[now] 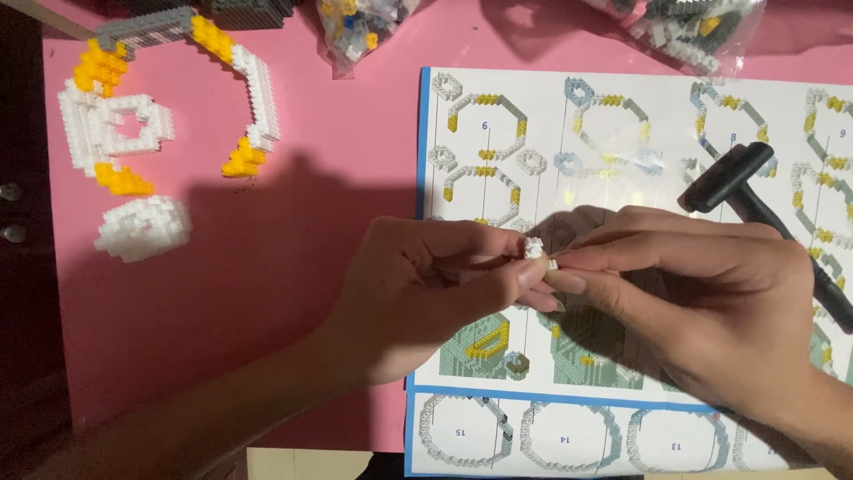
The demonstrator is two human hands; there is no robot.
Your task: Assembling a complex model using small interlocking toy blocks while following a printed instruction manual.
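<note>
Over the instruction sheet (498, 169) on the pink table (293, 267), left hand (418, 293) and right hand (702, 302) met fingertip to fingertip, both pinching one small white brick cluster (536, 250) between thumb and forefinger. Step judged: pressing tiny pieces together. Next move likely needs steady alignment before squeezing. Black hammer tool (755, 204) lay beside the right hand; white-and-yellow brick assembly (160, 107) sat well apart, upper left.

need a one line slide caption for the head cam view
Left hand and right hand pinch tiny white bricks over an instruction sheet on a pink table.
</note>
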